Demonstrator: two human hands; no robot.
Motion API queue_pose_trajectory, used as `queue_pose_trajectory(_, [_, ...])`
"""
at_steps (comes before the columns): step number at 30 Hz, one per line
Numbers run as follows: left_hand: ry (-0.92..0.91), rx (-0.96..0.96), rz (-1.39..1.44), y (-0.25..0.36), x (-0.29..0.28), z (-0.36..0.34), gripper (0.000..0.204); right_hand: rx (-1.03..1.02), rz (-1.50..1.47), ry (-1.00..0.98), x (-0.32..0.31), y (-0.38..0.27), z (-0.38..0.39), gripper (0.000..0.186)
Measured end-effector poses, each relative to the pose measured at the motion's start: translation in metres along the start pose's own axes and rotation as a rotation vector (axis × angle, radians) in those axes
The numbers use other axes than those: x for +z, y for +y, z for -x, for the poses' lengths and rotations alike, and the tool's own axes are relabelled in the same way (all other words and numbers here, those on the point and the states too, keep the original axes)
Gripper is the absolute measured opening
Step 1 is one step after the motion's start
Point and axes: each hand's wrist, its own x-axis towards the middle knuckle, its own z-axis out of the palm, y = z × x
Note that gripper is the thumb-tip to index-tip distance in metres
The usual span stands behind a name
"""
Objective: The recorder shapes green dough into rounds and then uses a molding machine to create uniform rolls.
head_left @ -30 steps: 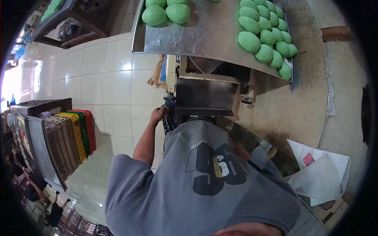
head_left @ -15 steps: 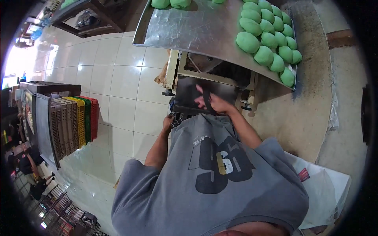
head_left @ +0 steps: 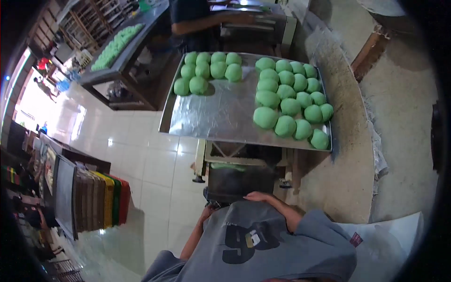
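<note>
The right hand (head_left: 256, 196) reaches in from the lower right, palm down, forearm slanting, its fingers pointing left along the near edge of a dark panel (head_left: 242, 181). The left hand (head_left: 206, 215) hangs low near that panel's near left corner, partly lost in shadow. Whether either is gripping anything, I cannot tell. The panel sits below the near edge of a metal tray (head_left: 216, 115). Big dark figures are printed on the grey shirt (head_left: 291, 244); a small red label (head_left: 356, 239) marks white sheeting. Green balls (head_left: 268, 99) line the tray's right edge, with more in its far left corner. Pale tiles (head_left: 150, 160) and stacked crates (head_left: 98, 199) lie left; another person's arm (head_left: 202, 23) extends beyond the far edge.
</note>
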Motion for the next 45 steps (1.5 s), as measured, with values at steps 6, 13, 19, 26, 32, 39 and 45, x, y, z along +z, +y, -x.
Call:
queue_pose_trajectory(6, [-0.012, 0.110, -0.614, 0.112, -0.043, -0.033, 0.046, 0.080, -0.062, 0.588, 0.030, 0.074, -0.037, 0.031])
queue_pose_trajectory(13, [-0.298, 0.259, -0.415, 0.151, -0.019, -0.057, 0.044, 0.299, -0.089, 0.489, 0.040, 0.039, -0.025, 0.048])
queue_pose_trajectory(19, [-0.704, 0.064, -0.986, 0.140, -0.001, -0.071, 0.060, 0.434, 0.474, 0.733, 0.036, 0.029, -0.006, 0.062])
queue_pose_trajectory(26, [-0.225, 0.390, -1.250, 0.165, 0.016, -0.104, 0.064, 0.447, 1.727, 0.794, 0.010, 0.172, -0.060, 0.045])
queue_pose_trajectory(32, [-0.170, 0.427, -1.392, 0.134, 0.036, -0.130, 0.057, 0.321, 0.991, 0.559, -0.015, 0.104, -0.021, 0.036])
queue_pose_trajectory(39, [-0.200, 0.517, -0.200, 0.173, -0.032, -0.039, 0.042, 0.039, -1.031, 1.028, 0.039, -0.034, 0.097, 0.055])
queue_pose_trajectory(45, [-0.426, -0.090, 1.305, 0.197, -0.052, 0.042, 0.039, -0.967, -2.053, 0.719, 0.114, -0.071, 0.097, 0.055])
